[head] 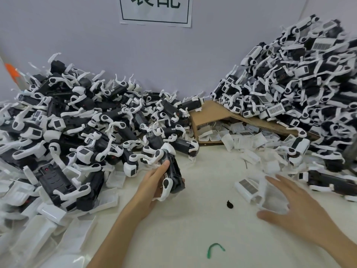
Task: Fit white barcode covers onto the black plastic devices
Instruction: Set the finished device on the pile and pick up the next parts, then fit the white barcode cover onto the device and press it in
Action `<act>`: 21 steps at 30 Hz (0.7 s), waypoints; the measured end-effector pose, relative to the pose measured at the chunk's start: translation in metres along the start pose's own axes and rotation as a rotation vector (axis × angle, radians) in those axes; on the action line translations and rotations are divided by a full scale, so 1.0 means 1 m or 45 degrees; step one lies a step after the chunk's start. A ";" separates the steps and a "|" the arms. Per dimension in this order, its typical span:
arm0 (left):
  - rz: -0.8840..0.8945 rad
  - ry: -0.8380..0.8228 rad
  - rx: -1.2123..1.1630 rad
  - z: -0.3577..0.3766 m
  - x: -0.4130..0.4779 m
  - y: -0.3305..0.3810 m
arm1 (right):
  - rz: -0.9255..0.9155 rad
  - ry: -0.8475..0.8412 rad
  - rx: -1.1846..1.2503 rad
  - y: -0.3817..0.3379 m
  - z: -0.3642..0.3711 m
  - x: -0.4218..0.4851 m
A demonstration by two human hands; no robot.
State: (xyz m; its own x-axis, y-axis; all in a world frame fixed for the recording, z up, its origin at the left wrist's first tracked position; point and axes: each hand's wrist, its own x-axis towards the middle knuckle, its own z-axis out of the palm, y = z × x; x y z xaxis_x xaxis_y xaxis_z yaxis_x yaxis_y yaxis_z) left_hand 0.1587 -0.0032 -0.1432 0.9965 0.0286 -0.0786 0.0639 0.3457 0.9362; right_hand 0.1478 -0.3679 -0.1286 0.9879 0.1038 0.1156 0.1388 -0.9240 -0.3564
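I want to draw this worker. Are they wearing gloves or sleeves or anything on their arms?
No. The left hand and right hand are bare: no gloves, rings or watch. The forearms are bare too, with no sleeves in view.

One cardboard box [210, 115] lies on its side at the back of the worktop [202, 229]. Two heaps of black devices flank it: the left heap [77, 122] and the taller right heap [309, 74], each holding far more than I can count. Loose white covers [241, 140] spill from the box's mouth, also past counting. In front of the box are two hands: the left hand [154, 182] grips one device [172, 171], and the right hand [295, 206] is spread beside one barcode cover [246, 187]. Also in front are one green scrap [214, 248] and one black scrap [229, 204]. Above the box hangs one paper sign [155, 10].
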 end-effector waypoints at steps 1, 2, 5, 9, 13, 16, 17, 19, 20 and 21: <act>0.003 0.002 0.002 0.000 0.000 0.000 | -0.036 -0.020 -0.025 -0.012 0.003 0.008; 0.005 0.004 0.002 0.001 0.000 0.000 | -0.072 -0.043 -0.034 -0.022 0.007 0.016; 0.010 0.013 0.003 0.001 -0.001 0.001 | -0.151 -0.138 -0.038 -0.050 0.018 0.042; -0.003 0.015 0.028 0.003 -0.003 0.004 | -0.278 -0.150 -0.033 -0.081 0.037 0.071; -0.024 0.016 0.041 0.004 -0.005 0.006 | -0.355 -0.130 -0.038 -0.112 0.051 0.095; -0.038 0.027 0.034 0.002 -0.004 0.005 | -0.388 -0.135 -0.067 -0.126 0.056 0.108; -0.040 0.035 0.023 0.002 -0.003 0.005 | -0.397 -0.128 -0.088 -0.128 0.056 0.111; -0.037 0.049 0.009 0.001 -0.002 0.005 | -0.396 -0.061 -0.085 -0.132 0.055 0.113; -0.033 0.054 0.007 0.001 -0.002 0.005 | -0.386 -0.005 -0.066 -0.134 0.054 0.112; -0.028 0.057 0.009 0.001 -0.002 0.005 | -0.371 0.065 -0.039 -0.137 0.054 0.108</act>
State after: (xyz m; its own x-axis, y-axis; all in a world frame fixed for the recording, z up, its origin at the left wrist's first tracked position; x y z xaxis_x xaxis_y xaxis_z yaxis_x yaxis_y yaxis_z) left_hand 0.1567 -0.0025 -0.1380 0.9915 0.0626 -0.1145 0.0866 0.3402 0.9363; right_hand 0.2395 -0.2100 -0.1174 0.9017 0.3484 0.2561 0.4133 -0.8686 -0.2733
